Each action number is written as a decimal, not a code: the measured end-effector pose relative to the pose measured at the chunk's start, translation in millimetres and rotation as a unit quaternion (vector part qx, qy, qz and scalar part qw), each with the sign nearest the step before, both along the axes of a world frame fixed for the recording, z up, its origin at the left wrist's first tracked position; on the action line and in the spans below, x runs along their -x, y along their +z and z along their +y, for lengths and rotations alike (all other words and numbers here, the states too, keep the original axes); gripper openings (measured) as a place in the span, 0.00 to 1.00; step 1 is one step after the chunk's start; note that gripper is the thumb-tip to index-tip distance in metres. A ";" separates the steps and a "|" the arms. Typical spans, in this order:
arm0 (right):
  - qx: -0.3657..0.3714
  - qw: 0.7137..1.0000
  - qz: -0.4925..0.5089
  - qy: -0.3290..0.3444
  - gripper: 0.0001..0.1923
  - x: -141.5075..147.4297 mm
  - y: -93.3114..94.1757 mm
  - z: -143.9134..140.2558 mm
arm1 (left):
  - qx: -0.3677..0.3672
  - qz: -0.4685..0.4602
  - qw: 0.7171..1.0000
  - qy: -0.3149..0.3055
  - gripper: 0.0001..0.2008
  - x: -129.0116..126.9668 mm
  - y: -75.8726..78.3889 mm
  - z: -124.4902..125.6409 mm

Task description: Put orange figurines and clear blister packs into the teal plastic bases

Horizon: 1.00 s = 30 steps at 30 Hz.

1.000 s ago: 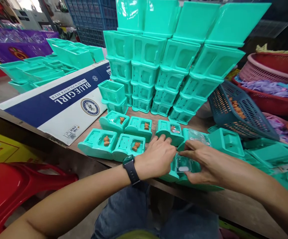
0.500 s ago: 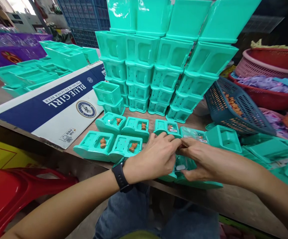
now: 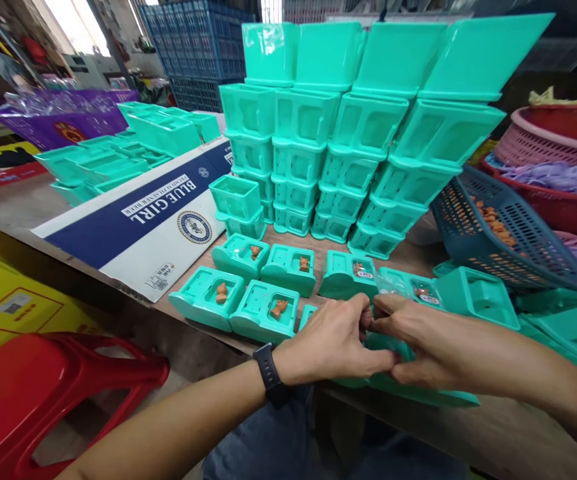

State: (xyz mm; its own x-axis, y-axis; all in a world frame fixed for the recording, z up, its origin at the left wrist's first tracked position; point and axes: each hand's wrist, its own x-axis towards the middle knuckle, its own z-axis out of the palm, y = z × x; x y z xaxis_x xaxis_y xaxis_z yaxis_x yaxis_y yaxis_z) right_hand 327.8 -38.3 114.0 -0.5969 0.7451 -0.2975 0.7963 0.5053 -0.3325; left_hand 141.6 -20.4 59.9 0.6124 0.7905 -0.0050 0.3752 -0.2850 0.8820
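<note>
The left hand (image 3: 333, 340) was bent in over a green box (image 3: 388, 343) at the near edge of the table (image 3: 418, 247), its fingers curled and its thumb stretched toward the other hand. The right hand (image 3: 413, 333) came in from the opposite side, fingers curved, thumb low, with a narrow space between them. The two hands met or nearly met above the box, at the fingers and again at the thumbs. Whether either one gripped a small part could not be told, because the fingers hid what lay under them.

The box lay flat beneath both hands, so the table seemed to bear it. The work called, in my judgement, for short, light fingertip presses straight down, with the thumbs bracing the near side so that the box did not slide toward the edge. Thin plastic could probably have bent under a hard push at one corner; even pressure from both sides looked safer.

Just left of the hands, a box in the front row held a brown figure (image 3: 278, 309) in its open hollow, and the one beside it held another. Behind stood a second row, where clear plastic (image 3: 391, 283) lay over part of one box. An elbow or sleeve knock there could have upset the order.

Farther back rose a tall stack of green tubs (image 3: 358, 60), with a blue basket (image 3: 543, 243) of small brown pieces tilted to its right.
</note>
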 end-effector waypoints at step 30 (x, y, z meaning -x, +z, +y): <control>-0.336 0.814 0.166 -0.444 0.15 -96.3 -63.1 -108.9 | -0.428 0.110 0.893 -0.086 0.15 72.9 -13.1 -17.7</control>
